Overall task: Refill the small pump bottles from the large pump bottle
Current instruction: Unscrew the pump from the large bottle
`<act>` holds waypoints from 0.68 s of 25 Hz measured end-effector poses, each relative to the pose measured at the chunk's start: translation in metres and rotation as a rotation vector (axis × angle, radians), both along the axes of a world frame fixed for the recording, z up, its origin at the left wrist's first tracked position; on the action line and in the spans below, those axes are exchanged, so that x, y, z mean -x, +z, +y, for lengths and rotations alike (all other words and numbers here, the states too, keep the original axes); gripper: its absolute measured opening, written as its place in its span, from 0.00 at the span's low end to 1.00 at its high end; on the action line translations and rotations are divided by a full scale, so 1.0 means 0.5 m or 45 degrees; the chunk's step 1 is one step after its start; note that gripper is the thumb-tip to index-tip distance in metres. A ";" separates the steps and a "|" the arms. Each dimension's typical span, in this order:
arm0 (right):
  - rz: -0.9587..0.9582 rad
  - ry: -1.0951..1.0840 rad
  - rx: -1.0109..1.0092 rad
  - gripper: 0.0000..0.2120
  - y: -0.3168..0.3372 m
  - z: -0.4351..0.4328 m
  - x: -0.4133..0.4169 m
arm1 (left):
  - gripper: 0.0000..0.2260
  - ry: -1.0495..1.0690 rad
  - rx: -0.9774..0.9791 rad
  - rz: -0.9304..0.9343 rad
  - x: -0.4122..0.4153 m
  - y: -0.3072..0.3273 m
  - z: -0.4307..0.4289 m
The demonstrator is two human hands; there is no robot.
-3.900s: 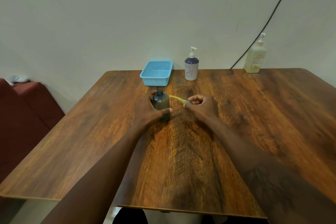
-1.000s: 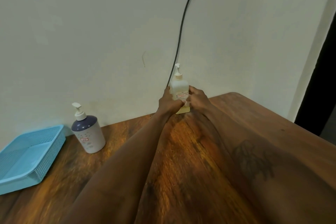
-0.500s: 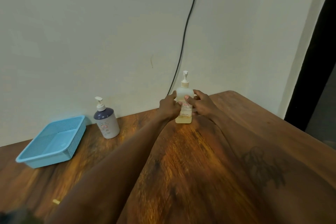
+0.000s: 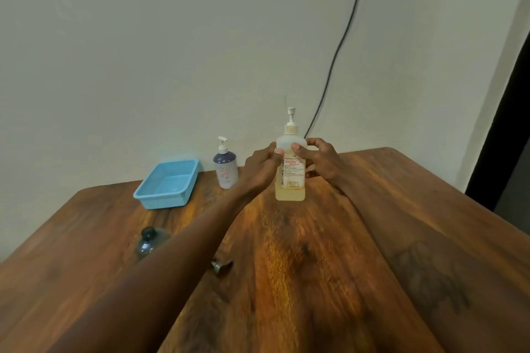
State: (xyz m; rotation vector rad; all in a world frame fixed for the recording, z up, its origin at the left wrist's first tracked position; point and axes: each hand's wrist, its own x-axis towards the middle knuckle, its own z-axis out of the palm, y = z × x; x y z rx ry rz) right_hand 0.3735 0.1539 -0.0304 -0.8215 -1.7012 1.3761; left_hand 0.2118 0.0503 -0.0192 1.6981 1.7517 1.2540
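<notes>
The large clear pump bottle [image 4: 290,180], with yellowish liquid low inside and a white pump on top, is upright over the table between both hands. My left hand [image 4: 259,167] grips its left side and my right hand [image 4: 319,163] grips its right side, thumbs on the front near the shoulder. A small dark bottle [image 4: 149,242] with its neck uncapped stands at the left, partly behind my left forearm. Its removed pump head [image 4: 220,266] lies on the table beside that forearm. Another small pump bottle [image 4: 225,166], purple and white, stands by the wall.
A light blue plastic basket [image 4: 167,184] sits at the back left of the wooden table [image 4: 315,266]. A black cable [image 4: 338,49] runs down the wall behind the large bottle. A dark doorway edge is at the far right.
Both hands have brought the large bottle away from the wall, toward me. The view has swung left, so the small dark bottle and its pump head now show.
</notes>
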 end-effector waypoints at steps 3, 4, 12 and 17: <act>0.061 0.030 -0.014 0.28 0.023 -0.081 0.025 | 0.12 -0.014 0.026 -0.167 0.034 0.016 -0.084; 0.072 0.034 -0.020 0.28 0.028 -0.107 0.034 | 0.12 -0.017 0.050 -0.258 0.045 0.020 -0.111; 0.043 0.151 -0.086 0.28 0.049 -0.254 0.103 | 0.13 -0.009 0.067 -0.395 0.116 0.049 -0.287; 0.007 0.237 -0.127 0.27 0.055 -0.321 0.125 | 0.21 -0.045 0.062 -0.402 0.156 0.057 -0.351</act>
